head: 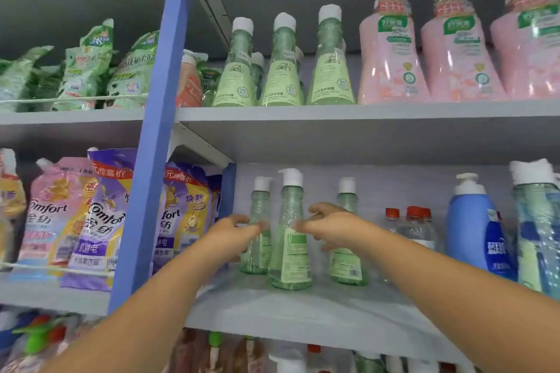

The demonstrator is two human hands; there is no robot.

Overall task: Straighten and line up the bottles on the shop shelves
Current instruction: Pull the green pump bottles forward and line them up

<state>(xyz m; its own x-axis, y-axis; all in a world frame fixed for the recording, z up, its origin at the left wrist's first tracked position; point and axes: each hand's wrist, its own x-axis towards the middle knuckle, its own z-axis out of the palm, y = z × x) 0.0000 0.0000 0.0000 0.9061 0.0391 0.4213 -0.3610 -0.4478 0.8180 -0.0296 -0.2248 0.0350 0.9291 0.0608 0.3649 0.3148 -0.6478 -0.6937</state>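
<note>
Three clear green pump bottles with white caps stand on the middle shelf [303,306]. The middle green bottle [289,254] stands forward of the other two, with its back label facing me. My left hand [233,233] reaches in from the left, its blurred fingers stretched to the bottle's left side. From the right, the fingertips of my right hand [330,227] are at the bottle's right side, thumb lower down. Neither hand plainly grips it. The left green bottle [260,200] is partly hidden behind my left hand. My right hand covers part of the right green bottle [347,265].
On the same shelf to the right are red-capped clear bottles [415,224], a blue pump bottle [472,227] and a large teal bottle [536,221]. The upper shelf holds green bottles [281,70] and pink bottles [391,54]. A blue post [154,130] separates softener pouches [100,221].
</note>
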